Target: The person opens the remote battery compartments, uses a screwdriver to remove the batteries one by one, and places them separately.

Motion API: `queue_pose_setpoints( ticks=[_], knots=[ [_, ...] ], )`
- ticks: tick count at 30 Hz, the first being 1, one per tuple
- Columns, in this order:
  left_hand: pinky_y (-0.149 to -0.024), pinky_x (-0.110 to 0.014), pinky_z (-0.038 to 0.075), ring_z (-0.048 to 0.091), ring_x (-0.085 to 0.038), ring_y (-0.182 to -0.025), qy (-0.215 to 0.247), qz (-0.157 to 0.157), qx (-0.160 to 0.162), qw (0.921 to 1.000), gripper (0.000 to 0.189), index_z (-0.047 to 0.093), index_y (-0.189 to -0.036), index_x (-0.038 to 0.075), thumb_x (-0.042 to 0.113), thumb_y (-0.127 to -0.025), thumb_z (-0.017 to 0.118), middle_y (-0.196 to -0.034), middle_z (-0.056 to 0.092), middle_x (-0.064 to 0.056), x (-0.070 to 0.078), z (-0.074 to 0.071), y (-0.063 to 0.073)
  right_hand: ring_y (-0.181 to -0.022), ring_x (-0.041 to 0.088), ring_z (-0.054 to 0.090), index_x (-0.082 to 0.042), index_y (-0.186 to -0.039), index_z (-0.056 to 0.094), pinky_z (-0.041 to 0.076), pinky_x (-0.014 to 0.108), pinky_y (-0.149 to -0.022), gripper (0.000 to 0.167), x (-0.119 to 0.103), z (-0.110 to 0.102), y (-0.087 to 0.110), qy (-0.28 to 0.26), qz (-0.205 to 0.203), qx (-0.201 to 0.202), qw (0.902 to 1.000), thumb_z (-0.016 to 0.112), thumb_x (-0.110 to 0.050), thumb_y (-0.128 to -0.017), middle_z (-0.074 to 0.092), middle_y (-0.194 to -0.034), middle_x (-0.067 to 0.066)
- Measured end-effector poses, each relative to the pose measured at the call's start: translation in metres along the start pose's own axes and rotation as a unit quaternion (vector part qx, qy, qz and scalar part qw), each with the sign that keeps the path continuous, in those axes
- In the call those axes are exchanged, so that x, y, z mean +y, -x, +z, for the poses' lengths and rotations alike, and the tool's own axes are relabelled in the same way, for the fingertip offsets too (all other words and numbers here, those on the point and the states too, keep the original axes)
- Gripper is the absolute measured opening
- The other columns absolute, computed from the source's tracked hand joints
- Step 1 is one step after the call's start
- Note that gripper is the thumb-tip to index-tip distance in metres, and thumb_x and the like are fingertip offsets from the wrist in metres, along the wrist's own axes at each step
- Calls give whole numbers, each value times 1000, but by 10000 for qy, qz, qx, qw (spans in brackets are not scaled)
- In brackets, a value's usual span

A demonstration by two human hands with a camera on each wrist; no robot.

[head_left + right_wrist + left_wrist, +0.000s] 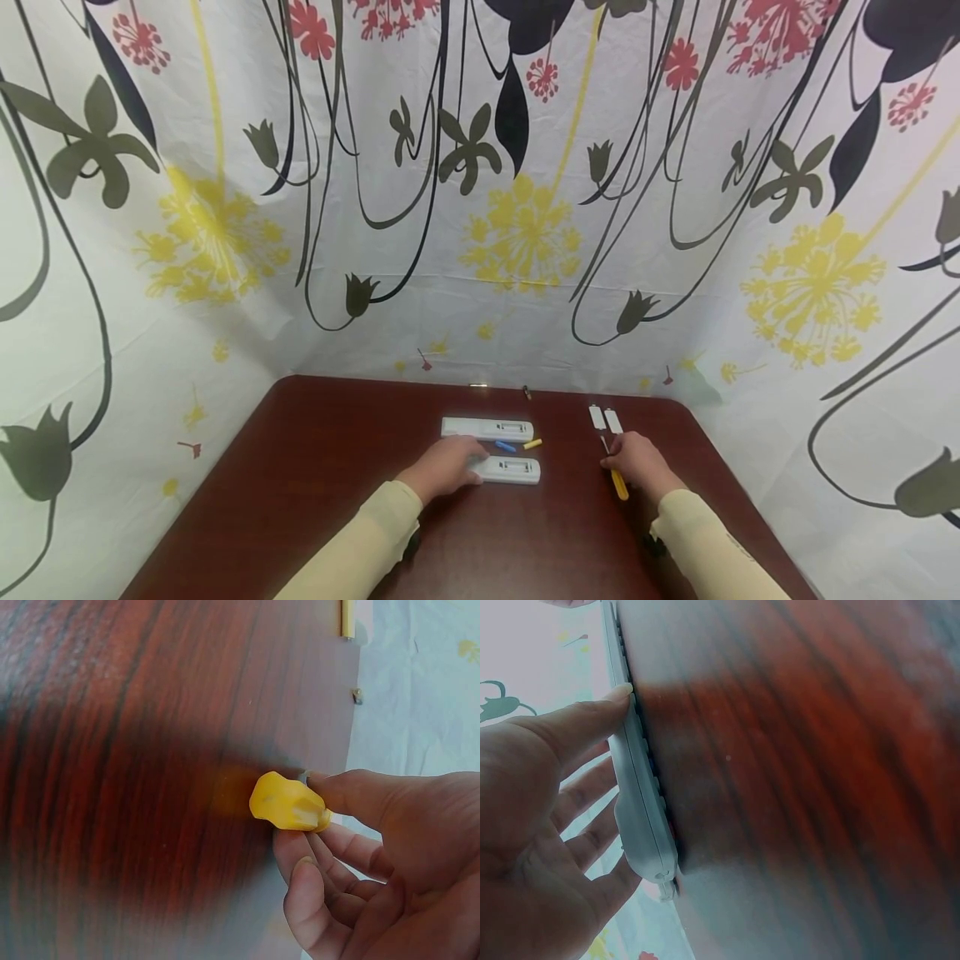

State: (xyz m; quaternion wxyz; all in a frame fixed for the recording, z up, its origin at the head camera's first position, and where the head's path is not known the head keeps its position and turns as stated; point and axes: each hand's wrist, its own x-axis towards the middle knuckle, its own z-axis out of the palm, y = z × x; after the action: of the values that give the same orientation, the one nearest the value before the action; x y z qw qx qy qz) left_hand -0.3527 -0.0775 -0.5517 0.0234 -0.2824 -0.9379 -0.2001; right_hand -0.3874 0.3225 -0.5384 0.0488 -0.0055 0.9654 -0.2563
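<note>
My left hand [447, 465] grips the left part of the nearer white remote control [510, 470], which lies face down with its battery bay uncovered. In the left wrist view, the thumb [592, 724] is on one long edge of the remote control and the fingers are on the other side. Farther right, my right hand [641, 460] holds a screwdriver by its yellow handle [618, 485]. The handle end [285, 802] faces the right wrist camera. Its thin shaft points towards two small white battery covers [597, 417] lying beyond the hand.
A second white remote control [480, 428] lies behind the first, its battery bay also uncovered. Between them are a blue battery [506, 447] and a yellow battery [532, 444]. A small dark battery-like piece [527, 392] lies near the table's back edge. Patterned curtains [517, 333] surround the table.
</note>
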Motion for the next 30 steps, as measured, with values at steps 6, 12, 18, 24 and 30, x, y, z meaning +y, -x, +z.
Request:
queue_pose_setpoints(
  ticks=[6,12,18,24,30],
  knots=[
    [-113,-39,53,68,-20,-128,1,1,3,10000,35,81,-129,15,24,-97,89,-130,76,1,0,0,-1,-66,26,60,-4,-88,71,58,39,-57,17,0,0,0,-11,-29,10,10000,85,-11,-96,64,-80,9],
    [-112,-39,53,68,-19,-126,-14,43,24,10000,34,81,-128,14,23,-96,90,-128,76,2,0,0,-1,-64,25,60,-5,-86,71,56,37,-57,19,0,0,-1,-40,13,-10,10000,85,-11,-97,63,-78,9],
    [-111,-38,53,69,-19,-126,8,73,24,10000,34,81,-127,15,22,-95,91,-128,77,2,1,1,-3,-65,24,60,-4,-85,72,56,37,-58,18,1,-2,1,-38,-39,20,10000,85,-11,-97,64,-77,8],
    [-112,-39,53,68,-20,-127,84,107,-22,9999,36,80,-129,14,24,-96,90,-129,76,2,0,-1,-4,-60,23,57,-6,-79,69,51,35,-55,27,2,0,2,13,-155,138,9998,86,-16,-97,59,-71,7],
    [-110,-43,54,68,-20,-125,261,59,157,9995,36,79,-131,14,28,-99,87,-129,76,1,-3,-5,-3,-65,24,58,-4,-89,67,51,37,-60,27,-10,-1,5,244,-274,446,9983,86,-23,-97,61,-77,8]
  ],
)
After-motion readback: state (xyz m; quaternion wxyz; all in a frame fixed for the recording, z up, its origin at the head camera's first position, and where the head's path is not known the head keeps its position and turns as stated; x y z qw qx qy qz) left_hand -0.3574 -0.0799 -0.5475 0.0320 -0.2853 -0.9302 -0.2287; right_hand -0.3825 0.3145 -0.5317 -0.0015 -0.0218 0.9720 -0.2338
